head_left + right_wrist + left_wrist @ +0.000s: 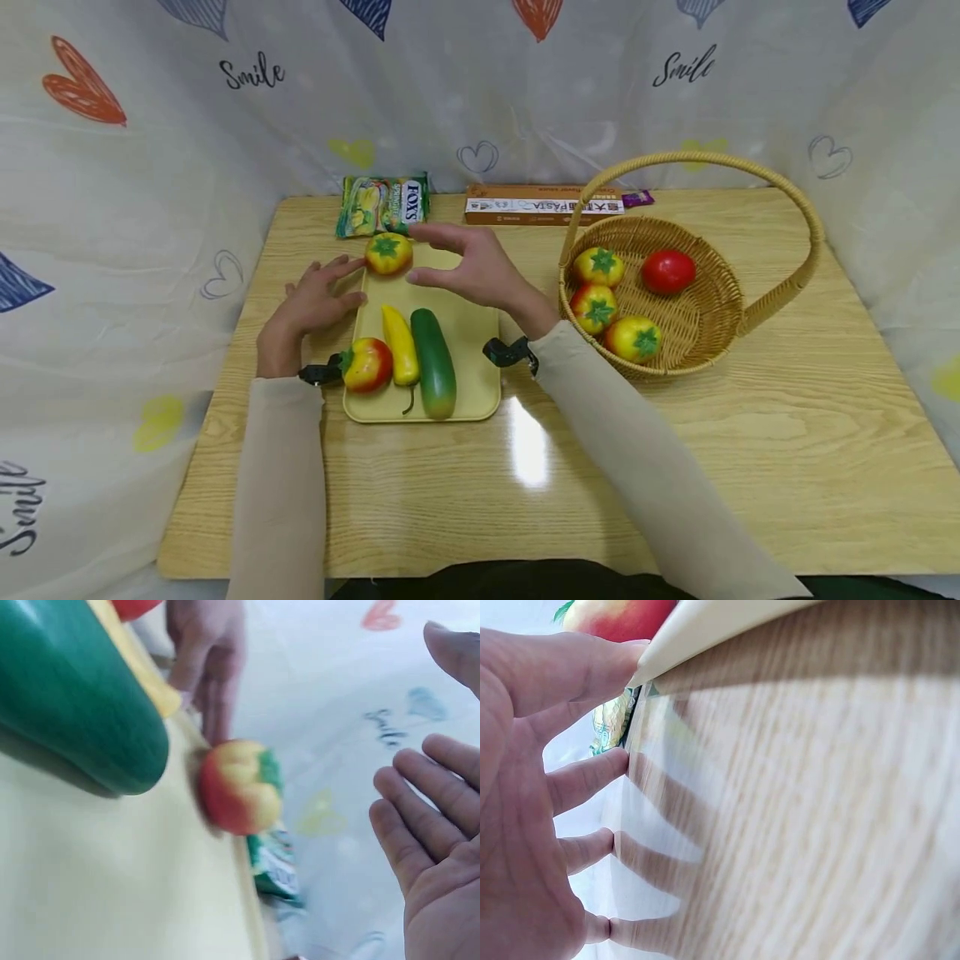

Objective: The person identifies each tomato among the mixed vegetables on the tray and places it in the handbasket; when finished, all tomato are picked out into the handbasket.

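Note:
A red-and-yellow round fruit with a green leafy top (388, 253) sits at the far left corner of the pale yellow tray (474, 333). My left hand (315, 300) rests at the tray's left edge, fingers spread, its index fingertip at or close to that fruit. To the fruit's right, my right hand (480, 267) hovers with thumb and fingers wide apart, holding nothing; the right wrist view shows its palm (450, 892) and straight fingers. Nearer on the tray lie a similar fruit (367, 365), a yellow pepper (401, 346) and a green cucumber-like vegetable (433, 364).
Right of the tray stands a wicker basket (708, 333) with a tall handle, holding several red-and-yellow fruits (633, 338) and a red one (668, 272). Behind the tray are a green FOX'S packet (382, 206), a brown pasta box (525, 205) and a small purple packet (637, 198).

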A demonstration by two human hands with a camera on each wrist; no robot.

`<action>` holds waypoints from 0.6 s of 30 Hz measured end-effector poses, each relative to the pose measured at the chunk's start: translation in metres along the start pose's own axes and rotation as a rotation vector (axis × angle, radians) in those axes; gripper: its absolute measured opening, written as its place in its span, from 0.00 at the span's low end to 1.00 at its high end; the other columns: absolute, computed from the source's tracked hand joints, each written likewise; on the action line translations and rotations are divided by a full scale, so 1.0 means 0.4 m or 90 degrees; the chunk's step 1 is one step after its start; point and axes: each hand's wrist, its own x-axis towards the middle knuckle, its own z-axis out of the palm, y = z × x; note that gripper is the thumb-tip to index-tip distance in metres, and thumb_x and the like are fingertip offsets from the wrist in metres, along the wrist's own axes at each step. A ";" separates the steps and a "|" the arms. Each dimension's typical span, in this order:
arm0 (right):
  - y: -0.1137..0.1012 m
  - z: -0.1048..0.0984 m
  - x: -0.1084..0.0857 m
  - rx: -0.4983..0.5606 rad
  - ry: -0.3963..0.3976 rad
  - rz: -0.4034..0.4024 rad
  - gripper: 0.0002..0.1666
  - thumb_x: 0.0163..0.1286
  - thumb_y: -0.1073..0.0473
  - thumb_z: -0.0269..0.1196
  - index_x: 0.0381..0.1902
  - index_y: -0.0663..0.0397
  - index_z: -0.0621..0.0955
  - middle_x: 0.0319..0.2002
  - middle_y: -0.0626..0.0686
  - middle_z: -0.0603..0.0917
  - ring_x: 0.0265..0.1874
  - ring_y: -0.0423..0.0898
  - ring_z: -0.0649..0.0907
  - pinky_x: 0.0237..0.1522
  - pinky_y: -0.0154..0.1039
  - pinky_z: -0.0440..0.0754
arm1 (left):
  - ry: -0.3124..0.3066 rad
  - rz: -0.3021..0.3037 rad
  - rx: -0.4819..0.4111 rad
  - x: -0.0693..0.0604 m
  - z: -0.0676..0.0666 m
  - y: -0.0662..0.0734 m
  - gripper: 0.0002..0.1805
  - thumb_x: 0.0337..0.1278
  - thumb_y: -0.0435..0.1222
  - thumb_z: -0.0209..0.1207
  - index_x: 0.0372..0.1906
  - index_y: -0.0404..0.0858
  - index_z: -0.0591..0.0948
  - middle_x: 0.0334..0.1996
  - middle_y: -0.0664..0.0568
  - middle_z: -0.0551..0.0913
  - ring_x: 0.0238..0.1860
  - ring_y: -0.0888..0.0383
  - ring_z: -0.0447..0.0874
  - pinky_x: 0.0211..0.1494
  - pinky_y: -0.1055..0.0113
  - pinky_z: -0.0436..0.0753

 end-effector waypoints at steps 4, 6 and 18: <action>0.026 0.025 0.063 -0.025 -0.025 0.021 0.38 0.71 0.47 0.78 0.75 0.49 0.82 0.73 0.54 0.84 0.72 0.50 0.83 0.76 0.42 0.79 | 0.006 0.006 0.000 -0.004 -0.003 0.003 0.38 0.83 0.48 0.58 0.89 0.47 0.61 0.90 0.36 0.47 0.87 0.21 0.30 0.73 0.10 0.27; 0.038 0.035 0.092 -0.051 -0.035 0.036 0.39 0.71 0.45 0.78 0.76 0.49 0.81 0.73 0.53 0.84 0.73 0.50 0.83 0.76 0.42 0.79 | 0.008 0.008 -0.003 -0.004 -0.003 0.003 0.38 0.83 0.48 0.58 0.89 0.47 0.61 0.90 0.37 0.47 0.87 0.21 0.29 0.73 0.10 0.27; 0.135 0.093 0.201 -0.175 -0.107 0.133 0.41 0.74 0.49 0.76 0.81 0.48 0.76 0.76 0.52 0.81 0.69 0.48 0.81 0.75 0.39 0.76 | 0.004 0.000 -0.009 -0.002 0.000 0.001 0.38 0.83 0.48 0.58 0.89 0.48 0.61 0.90 0.38 0.47 0.87 0.22 0.30 0.73 0.11 0.27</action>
